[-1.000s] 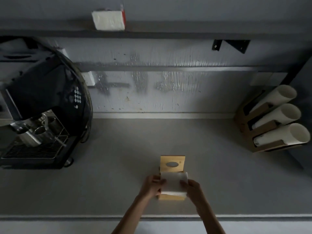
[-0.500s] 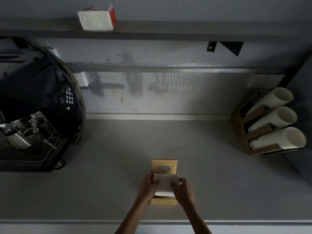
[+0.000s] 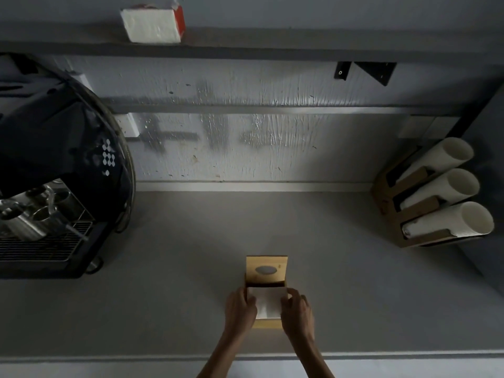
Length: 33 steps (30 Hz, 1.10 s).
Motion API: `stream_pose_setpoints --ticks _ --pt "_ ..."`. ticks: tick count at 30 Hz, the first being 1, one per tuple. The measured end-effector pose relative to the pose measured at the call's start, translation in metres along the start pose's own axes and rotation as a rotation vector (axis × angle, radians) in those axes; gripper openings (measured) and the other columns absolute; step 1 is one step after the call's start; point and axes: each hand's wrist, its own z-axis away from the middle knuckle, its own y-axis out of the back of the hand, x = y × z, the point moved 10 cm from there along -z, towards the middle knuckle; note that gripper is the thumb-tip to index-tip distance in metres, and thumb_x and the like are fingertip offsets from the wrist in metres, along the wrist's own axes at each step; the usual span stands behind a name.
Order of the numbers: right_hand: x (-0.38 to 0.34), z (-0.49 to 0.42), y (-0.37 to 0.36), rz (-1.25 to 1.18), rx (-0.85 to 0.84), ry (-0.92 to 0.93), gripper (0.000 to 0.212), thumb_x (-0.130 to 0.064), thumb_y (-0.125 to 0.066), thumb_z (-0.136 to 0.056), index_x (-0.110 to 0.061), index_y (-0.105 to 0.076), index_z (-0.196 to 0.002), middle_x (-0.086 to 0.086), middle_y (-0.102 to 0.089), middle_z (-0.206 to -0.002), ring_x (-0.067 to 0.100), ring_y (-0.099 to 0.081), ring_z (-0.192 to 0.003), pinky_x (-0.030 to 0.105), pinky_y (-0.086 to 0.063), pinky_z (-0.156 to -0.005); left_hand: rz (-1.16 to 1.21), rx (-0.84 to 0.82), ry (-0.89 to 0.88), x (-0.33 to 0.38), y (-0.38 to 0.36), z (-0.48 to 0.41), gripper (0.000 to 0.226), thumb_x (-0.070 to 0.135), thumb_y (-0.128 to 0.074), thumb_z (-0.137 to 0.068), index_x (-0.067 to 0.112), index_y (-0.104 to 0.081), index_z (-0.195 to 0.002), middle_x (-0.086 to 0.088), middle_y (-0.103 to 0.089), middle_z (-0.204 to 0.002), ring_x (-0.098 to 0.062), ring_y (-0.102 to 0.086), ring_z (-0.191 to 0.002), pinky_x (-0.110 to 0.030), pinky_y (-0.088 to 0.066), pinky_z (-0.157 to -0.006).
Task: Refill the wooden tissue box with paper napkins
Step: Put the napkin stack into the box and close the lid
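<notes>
On the smooth grey counter, both hands, left hand and right hand, curled their fingers around a square white napkin stack sitting inside the open wooden tissue box, its oval-holed lid raised.

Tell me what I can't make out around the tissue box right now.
Head view only:
- Napkin stack sides: covered by left hand and right hand.
- Depth of stack inside wooden tissue box: hidden by napkins and walls.
- Espresso machine: cut off at left edge, too dark.
- Forearms: cut off at bottom edge.
</notes>
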Motion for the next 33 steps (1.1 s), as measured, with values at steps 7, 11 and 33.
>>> stream_pose_setpoints --ticks 7,11,33 --pt "0.009 -0.004 -0.004 0.046 0.01 0.004 0.027 -0.018 -0.057 -0.092 -0.019 -0.052 -0.118 0.006 -0.062 -0.107 0.013 -0.053 -0.076 0.014 -0.036 -0.055 -0.084 0.02 -0.156 0.0 -0.006 -0.002 0.024 0.03 -0.056 -0.092 0.014 -0.052 -0.109 0.001 -0.057 -0.096 -0.018 -0.056 -0.094 -0.029 -0.047 -0.082" --pt "0.014 0.001 -0.008 0.002 0.035 0.035 0.037 -0.028 -0.06 -0.09 -0.018 -0.05 -0.124 0.004 -0.056 -0.102 0.015 -0.055 -0.077 0.017 -0.04 -0.055 -0.019 0.045 -0.189 -0.006 -0.007 0.002 0.012 0.038 -0.053 -0.093 0.027 -0.049 -0.095 0.007 -0.054 -0.088 -0.013 -0.049 -0.086 -0.028 -0.04 -0.076" --pt "-0.014 0.005 -0.01 0.182 0.116 0.256 0.051 -0.01 -0.061 -0.083 -0.027 -0.048 -0.129 0.004 -0.049 -0.125 0.02 -0.049 -0.106 0.03 -0.054 -0.079 0.201 -0.017 0.074 -0.029 -0.016 -0.011 0.023 0.01 -0.045 -0.091 0.026 -0.045 -0.107 -0.002 -0.058 -0.113 -0.016 -0.056 -0.097 -0.041 -0.054 -0.088"
